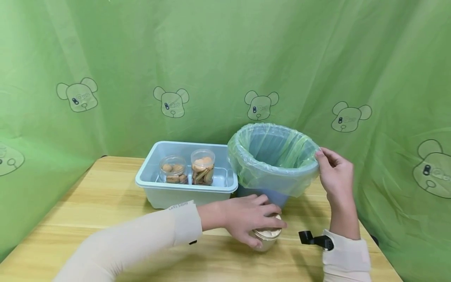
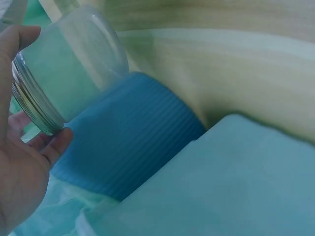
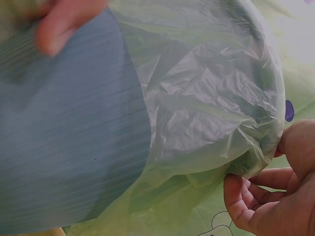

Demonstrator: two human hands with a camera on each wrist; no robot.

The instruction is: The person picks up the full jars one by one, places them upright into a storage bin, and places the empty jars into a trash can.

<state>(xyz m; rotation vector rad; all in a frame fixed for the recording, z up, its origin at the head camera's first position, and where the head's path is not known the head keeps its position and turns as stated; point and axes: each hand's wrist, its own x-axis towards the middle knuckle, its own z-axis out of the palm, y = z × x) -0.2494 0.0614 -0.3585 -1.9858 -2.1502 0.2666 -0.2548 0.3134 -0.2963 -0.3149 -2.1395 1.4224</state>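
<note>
A clear jar with a gold-coloured screw lid stands on the table in front of the bin. My left hand reaches over it from above, fingers and thumb spread round the lid; through the jar's wall the left wrist view shows no contents. At the right, my right hand pinches the green plastic bin liner where it folds over the rim of the blue trash bin. In the right wrist view, the thumb and fingers of the right hand close on the gathered liner at the rim.
Left of the bin is a light blue plastic basket. Inside it are a low jar of round biscuits and a taller jar of biscuits. A green curtain with bear faces hangs behind the wooden table.
</note>
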